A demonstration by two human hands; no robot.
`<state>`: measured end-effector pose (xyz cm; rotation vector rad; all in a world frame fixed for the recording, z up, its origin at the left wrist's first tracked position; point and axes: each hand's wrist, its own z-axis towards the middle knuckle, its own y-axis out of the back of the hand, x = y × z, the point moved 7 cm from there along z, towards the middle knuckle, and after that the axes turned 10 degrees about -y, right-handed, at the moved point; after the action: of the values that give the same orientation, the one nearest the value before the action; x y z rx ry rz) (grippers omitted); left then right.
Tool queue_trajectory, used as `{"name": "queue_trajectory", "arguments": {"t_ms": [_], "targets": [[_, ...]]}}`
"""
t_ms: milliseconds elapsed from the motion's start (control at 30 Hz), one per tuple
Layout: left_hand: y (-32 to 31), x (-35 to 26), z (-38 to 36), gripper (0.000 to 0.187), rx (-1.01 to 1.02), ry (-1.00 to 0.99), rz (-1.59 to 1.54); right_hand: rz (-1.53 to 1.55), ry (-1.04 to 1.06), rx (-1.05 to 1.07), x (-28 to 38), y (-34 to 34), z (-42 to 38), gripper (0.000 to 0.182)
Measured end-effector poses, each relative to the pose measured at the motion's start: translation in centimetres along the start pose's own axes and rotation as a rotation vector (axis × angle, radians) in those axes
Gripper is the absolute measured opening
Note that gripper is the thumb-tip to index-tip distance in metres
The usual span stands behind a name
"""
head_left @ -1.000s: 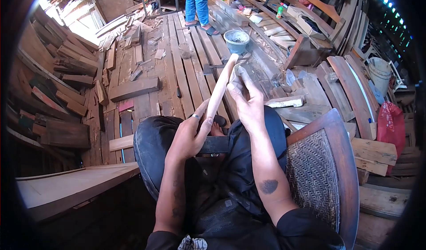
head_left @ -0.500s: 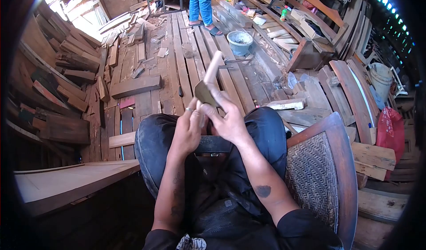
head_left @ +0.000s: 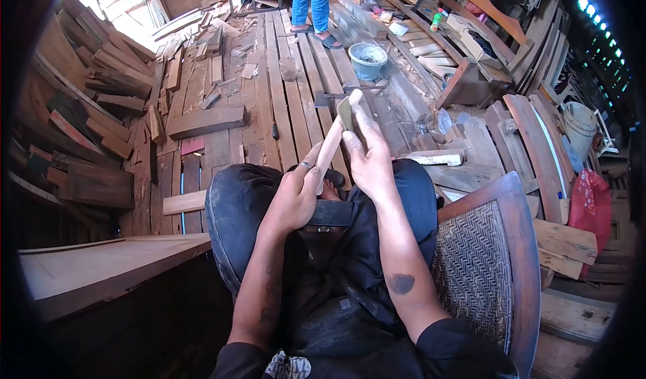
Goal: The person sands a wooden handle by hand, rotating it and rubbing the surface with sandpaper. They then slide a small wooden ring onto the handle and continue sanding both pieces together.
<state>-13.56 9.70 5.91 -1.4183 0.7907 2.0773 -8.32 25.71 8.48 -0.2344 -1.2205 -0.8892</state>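
My left hand (head_left: 295, 196) is closed around the lower end of a slim, pale wooden piece (head_left: 329, 152), which slants up and away to the right above my lap. Near the far end, a folded olive-brown sheet of sandpaper (head_left: 346, 114) is pressed against the wood. The fingers of my right hand (head_left: 369, 160) pinch that sheet around the piece, and the wood's rounded tip sticks out beyond it. My palms hide part of the grip on both sides.
A person in blue trousers (head_left: 311, 2) stands ahead beside a bucket (head_left: 368, 61). Planks and offcuts cover the slatted floor. A woven-panel chair part (head_left: 474, 271) leans at my right, and a pale wooden panel (head_left: 114, 271) lies at my left.
My right hand has slid the sandpaper up the wooden piece to its far end. My left hand has moved slightly right and down, and the hands are farther apart.
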Motion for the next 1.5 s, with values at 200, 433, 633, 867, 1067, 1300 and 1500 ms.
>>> {"name": "queue_trajectory", "arguments": {"t_ms": [200,433,633,867,1067,1300,1500], "targets": [[1.8,-0.8,0.4,0.054,-0.189,0.089,-0.274,0.093,-0.009,0.321,2.7,-3.2,-3.1,0.052],[0.7,-0.6,0.1,0.056,-0.010,0.122,-0.215,-0.056,-0.058,0.050,-0.3,-0.9,-0.5,0.049],[1.1,-0.8,0.0,0.055,-0.033,0.113,-0.221,0.092,-0.046,0.228,0.9,-1.9,-1.2,0.049],[2.4,0.4,0.4,0.054,-0.157,0.113,-0.193,0.166,-0.156,0.316,-0.2,-5.2,-2.9,0.052],[0.7,0.3,-0.1,0.052,-0.018,0.112,-0.104,0.429,-0.246,0.217,-1.5,-3.4,-1.5,0.052],[2.3,1.6,-0.1,0.044,-0.160,0.121,-0.065,0.533,-0.286,0.477,0.1,-6.2,-3.4,0.058],[1.0,-0.5,0.3,0.051,-0.095,0.033,0.014,0.461,-0.297,0.247,-0.6,-3.8,-1.2,0.059]]}}
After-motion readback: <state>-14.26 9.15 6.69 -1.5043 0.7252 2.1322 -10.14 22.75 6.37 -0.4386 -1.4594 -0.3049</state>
